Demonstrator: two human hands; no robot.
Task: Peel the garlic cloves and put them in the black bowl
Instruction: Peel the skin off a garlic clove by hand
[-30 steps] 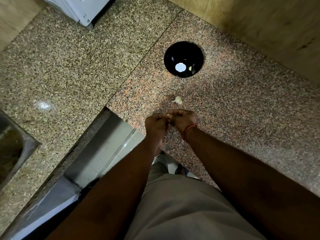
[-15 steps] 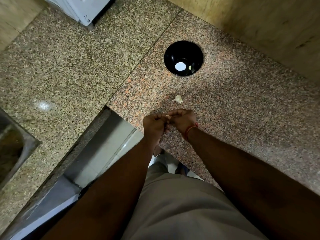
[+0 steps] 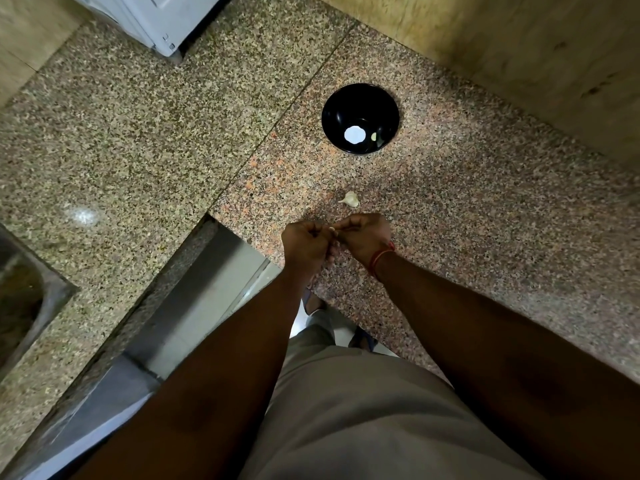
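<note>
Both hands meet over the table [image 3: 485, 220]; left hand [image 3: 306, 242] and right hand [image 3: 365, 237] pinch one garlic clove [image 3: 332, 229] in a clenched grip. Another clove [image 3: 350, 199] lies nearby; the black bowl [image 3: 337, 109] sits beyond.

Taking the round glossy black bowl [image 3: 360, 112] as landmark: one such bowl. Three pale garlic cloves: one small yellowish peeled clove [image 3: 373, 136] inside the bowl, one white papery unpeeled clove [image 3: 350, 199] on the speckled granite counter [image 3: 485, 220] just nearer than the bowl, one clove [image 3: 331, 229] nearer again, pinched between two bare hands, left hand [image 3: 304, 242] and right hand [image 3: 363, 235].
</note>
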